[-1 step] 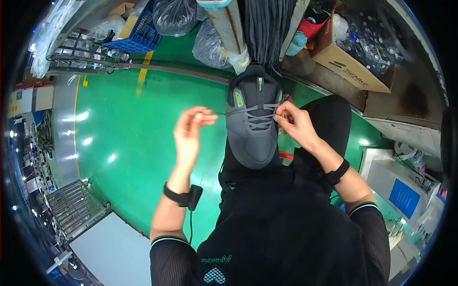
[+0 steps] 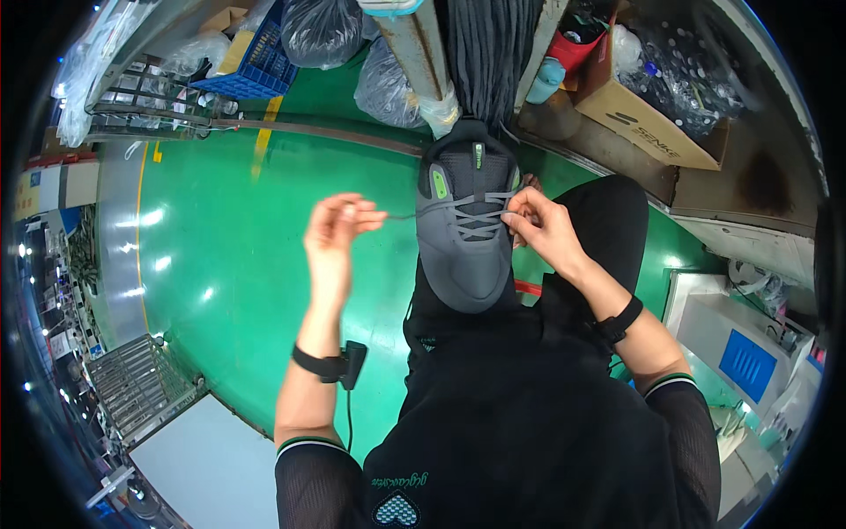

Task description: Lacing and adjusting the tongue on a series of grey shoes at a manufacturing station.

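Observation:
A dark grey sneaker (image 2: 463,256) with green accents rests on my lap, its toe toward me. Grey shoelace (image 2: 476,227) crosses its tongue in several rows. To the left of the shoe, my left hand (image 2: 342,220) is closed in a pinch on a lace end, which stretches taut from the eyelets. My right hand (image 2: 542,222) is at the shoe's right side, thumb and fingertips pinched on the lace by the eyelets. The fingers partly hide the lace there.
A thick bundle of dark laces (image 2: 493,62) hangs beyond the shoe beside a rusty metal post (image 2: 421,55). At the far right stands a cardboard box (image 2: 648,132) of small dark parts. A blue crate (image 2: 264,66) and plastic bags (image 2: 322,31) are at the far left.
My left hand has moved a little further left, and more of the lace shows between it and the shoe. My right hand has barely moved.

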The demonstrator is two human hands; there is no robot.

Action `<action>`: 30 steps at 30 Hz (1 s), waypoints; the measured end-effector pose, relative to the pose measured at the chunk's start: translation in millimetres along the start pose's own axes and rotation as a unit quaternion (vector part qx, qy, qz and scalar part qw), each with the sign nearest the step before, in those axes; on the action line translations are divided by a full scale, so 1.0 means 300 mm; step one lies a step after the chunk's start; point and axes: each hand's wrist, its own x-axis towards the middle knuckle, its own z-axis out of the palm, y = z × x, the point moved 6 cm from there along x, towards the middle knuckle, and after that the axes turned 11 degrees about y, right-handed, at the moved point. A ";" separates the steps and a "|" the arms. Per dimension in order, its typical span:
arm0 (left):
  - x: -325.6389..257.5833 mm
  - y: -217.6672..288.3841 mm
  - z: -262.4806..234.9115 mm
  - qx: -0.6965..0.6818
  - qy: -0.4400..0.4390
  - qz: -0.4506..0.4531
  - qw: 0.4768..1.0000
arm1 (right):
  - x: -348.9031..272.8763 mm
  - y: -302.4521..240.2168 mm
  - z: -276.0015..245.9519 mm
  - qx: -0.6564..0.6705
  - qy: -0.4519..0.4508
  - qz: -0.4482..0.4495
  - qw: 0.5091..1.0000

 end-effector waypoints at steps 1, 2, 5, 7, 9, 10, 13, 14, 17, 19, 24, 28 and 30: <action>0.034 0.018 -0.051 -0.021 0.007 -0.015 1.000 | -0.008 -0.014 0.013 0.080 -0.009 0.045 0.996; 0.070 0.040 -0.106 -0.034 0.022 -0.042 0.998 | -0.005 -0.009 0.011 0.081 -0.003 0.043 0.996; 0.243 0.083 -0.414 -0.096 0.050 -0.038 0.993 | 0.016 0.067 -0.002 0.079 0.066 0.049 0.993; 0.391 0.123 -0.924 -0.197 0.167 -0.008 0.966 | 0.028 0.069 0.055 0.046 0.101 0.037 0.993; 0.411 0.168 -1.097 -0.218 0.179 0.014 0.959 | 0.022 0.063 0.070 -0.038 0.177 -0.015 0.983; 0.417 0.194 -1.081 -0.218 0.184 0.014 0.958 | 0.008 0.029 0.064 -0.080 0.205 -0.045 0.974; 0.423 0.205 -1.079 -0.238 0.195 0.074 0.948 | 0.022 0.040 0.065 -0.040 0.192 -0.034 0.980; 0.406 0.220 -1.111 -0.234 0.214 0.110 0.942 | 0.031 0.080 0.084 0.105 0.117 0.059 0.986; 0.360 0.197 -0.586 0.018 0.245 0.138 0.960 | 0.019 0.102 0.031 0.162 0.126 0.052 0.977; 0.259 0.192 -0.326 0.107 0.141 0.130 0.976 | -0.028 -0.017 0.017 0.012 0.139 -0.122 0.983; 0.129 0.159 -0.016 0.118 -0.010 0.084 0.989 | -0.007 -0.136 0.053 -0.163 0.135 -0.316 0.925; 0.106 0.179 0.025 0.107 -0.056 0.076 0.990 | -0.036 -0.102 0.040 -0.147 0.073 -0.252 0.954; 0.135 0.188 -0.039 0.096 -0.030 0.013 0.995 | -0.045 -0.075 0.029 -0.131 0.067 -0.177 0.973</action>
